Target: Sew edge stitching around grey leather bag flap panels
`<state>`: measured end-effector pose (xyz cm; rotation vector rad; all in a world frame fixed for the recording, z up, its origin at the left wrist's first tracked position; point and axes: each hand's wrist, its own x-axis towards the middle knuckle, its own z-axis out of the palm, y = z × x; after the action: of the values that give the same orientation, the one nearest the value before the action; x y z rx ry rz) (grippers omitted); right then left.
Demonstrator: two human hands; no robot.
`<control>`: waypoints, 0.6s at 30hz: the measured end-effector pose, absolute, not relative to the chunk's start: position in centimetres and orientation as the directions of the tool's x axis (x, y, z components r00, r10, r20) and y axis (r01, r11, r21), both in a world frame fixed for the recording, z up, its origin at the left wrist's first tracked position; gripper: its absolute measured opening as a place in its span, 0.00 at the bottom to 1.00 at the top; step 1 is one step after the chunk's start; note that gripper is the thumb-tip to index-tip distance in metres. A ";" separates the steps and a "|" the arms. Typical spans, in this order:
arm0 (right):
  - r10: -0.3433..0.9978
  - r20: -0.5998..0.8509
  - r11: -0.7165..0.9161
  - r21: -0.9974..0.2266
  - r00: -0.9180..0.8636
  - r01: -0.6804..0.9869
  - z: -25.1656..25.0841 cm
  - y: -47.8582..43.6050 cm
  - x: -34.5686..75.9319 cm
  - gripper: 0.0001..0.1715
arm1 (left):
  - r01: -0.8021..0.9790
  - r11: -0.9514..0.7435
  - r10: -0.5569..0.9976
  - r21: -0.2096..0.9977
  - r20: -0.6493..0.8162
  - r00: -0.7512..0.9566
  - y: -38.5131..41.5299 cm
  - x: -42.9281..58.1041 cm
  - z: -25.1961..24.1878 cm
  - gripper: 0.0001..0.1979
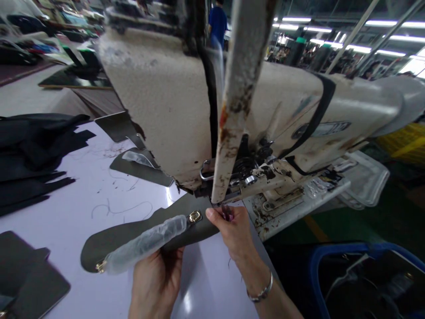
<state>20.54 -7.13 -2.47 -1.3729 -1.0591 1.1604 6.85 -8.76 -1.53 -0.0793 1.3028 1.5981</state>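
My left hand (156, 283) grips a dark olive leather strap (119, 239) from below, near its middle. A clear plastic sleeve (146, 243) covers part of the strap, and a gold metal fitting (195, 216) sits on it. The strap's far end runs under the sewing machine head (166, 102), where the rusty upright bar (232, 133) hides the needle area. My right hand (232, 232), with a metal bracelet (262, 288) on its wrist, pinches a small tuft of dark thread (227, 213) just below the machine's presser foot (207, 190).
Black leather pieces (33, 155) lie at the left of the white table (83, 186), with dark panels (29, 283) at lower left. A similar strap (139, 166) lies behind. A blue-rimmed bin (332, 266) stands at lower right. A person in blue (217, 24) stands beyond.
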 end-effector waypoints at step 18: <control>0.975 -0.112 -0.094 -0.991 0.194 -0.099 -3.0 -6.8 19.9 0.13 | 0.744 -0.291 0.938 0.602 0.333 0.098 -7.5 3.7 -0.9 0.30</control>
<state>19.85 -6.77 -3.05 -1.3058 -0.9450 1.1737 3.66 -7.47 -0.94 2.0984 1.6685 0.9863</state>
